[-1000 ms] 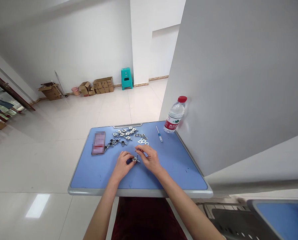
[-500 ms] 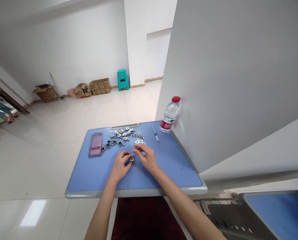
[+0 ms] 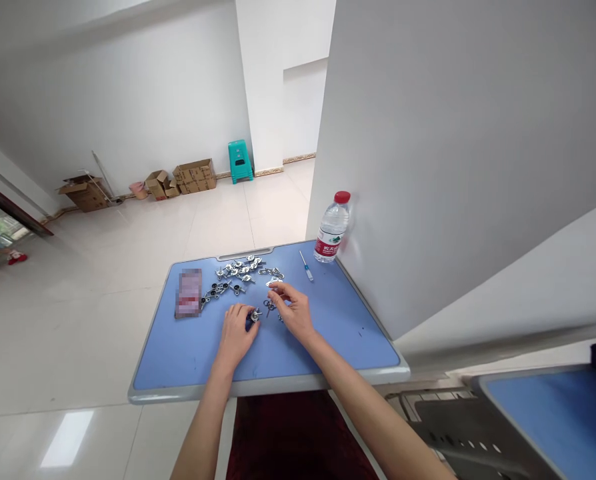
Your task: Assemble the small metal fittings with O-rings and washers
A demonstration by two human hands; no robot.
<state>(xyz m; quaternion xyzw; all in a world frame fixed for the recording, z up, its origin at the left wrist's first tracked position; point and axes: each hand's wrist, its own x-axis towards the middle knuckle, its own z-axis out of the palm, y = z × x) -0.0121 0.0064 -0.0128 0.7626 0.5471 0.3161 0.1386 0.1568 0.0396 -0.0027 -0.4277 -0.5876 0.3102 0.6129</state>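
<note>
Left hand (image 3: 237, 335) curls its fingers narrowly on a small metal fitting (image 3: 254, 315) atop a blue tabletop (image 3: 178, 353) (stiff, light, best pinched by its edges); right hand (image 3: 292, 311) hovers just beside, fingertips drawn narrow, any grip unclear.

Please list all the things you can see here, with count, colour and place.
desk: one, blue, under the hands
metal parts: many, silver, on the desk
blurred flat object: one, colour unclear, on the desk's left
screwdriver: one, blue handle, on the desk
water bottle: one, red cap, at the desk's far right corner
cardboard boxes: several, brown, by the far wall
stool: one, teal, by the far wall
second desk: one, blue, lower right
left hand: one, bare, at a metal part
right hand: one, bare, near the desk's middle
</note>
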